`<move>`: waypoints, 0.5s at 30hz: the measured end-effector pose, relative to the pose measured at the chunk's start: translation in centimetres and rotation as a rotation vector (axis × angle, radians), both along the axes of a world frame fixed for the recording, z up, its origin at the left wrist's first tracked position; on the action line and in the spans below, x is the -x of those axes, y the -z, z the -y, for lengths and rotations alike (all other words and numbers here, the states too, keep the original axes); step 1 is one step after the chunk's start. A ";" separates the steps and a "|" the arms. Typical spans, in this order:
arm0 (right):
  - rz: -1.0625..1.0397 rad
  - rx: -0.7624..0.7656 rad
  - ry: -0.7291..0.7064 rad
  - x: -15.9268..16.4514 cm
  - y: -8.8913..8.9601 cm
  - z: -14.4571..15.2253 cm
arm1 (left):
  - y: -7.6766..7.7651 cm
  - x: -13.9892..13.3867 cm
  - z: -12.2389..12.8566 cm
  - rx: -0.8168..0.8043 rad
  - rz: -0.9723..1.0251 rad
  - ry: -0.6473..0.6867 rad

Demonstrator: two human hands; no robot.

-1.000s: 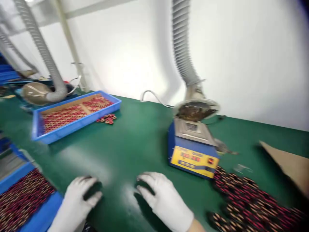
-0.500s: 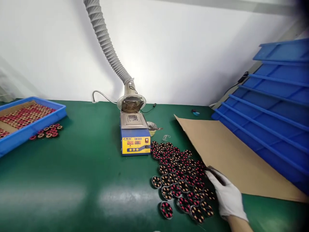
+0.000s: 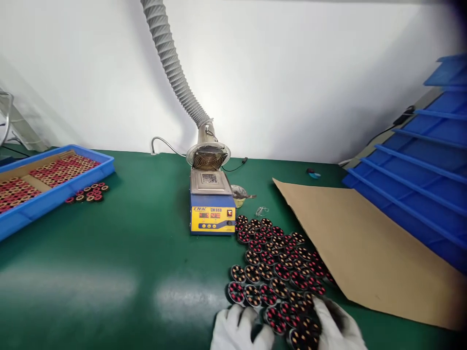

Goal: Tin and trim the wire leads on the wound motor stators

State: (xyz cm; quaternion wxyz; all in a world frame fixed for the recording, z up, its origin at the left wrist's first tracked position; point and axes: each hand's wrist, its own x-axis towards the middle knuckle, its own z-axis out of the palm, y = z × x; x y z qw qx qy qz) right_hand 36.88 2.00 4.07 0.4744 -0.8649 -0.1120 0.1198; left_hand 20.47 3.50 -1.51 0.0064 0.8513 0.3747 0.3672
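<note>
My left hand (image 3: pixel 242 331), in a white glove, lies at the near left edge of a crowd of round coil parts (image 3: pixel 268 277). Its fingers are spread and seem to touch the nearest ones. Each part is a dark disc with a grey rim and red or tan coils. At the right near edge of the crowd, my right hand (image 3: pixel 337 324), also gloved, has its thumb against the parts and a gap between thumb and fingers. The lower parts of both hands fall outside the view.
A blue and yellow solder pot (image 3: pixel 212 214) with a digital display stands under a grey exhaust hose (image 3: pixel 178 73). A cardboard sheet (image 3: pixel 365 248) and stacked blue trays (image 3: pixel 423 180) are at right. More coil parts lie in and beside a blue tray (image 3: pixel 87 176) at left.
My left hand has come into view at the bottom. The right hand has left the cardboard edge and moved nearer along the parts. The view has shifted.
</note>
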 end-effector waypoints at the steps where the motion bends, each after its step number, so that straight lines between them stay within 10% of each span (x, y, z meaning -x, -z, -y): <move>1: -0.007 -0.016 -0.023 0.7 0.4 -0.2 | -0.4 0.5 -0.4 -0.012 0.002 -0.002; 7: -0.084 -0.102 -0.275 6.2 0.8 -2.1 | -4.0 4.1 0.0 0.203 -0.047 0.083; 12: -0.027 -0.241 -0.656 11.2 0.1 -3.1 | -8.8 13.1 2.7 0.849 0.192 0.281; 15: -0.037 -0.310 -0.798 12.3 0.3 -3.4 | -9.1 19.4 3.5 1.339 -0.014 0.530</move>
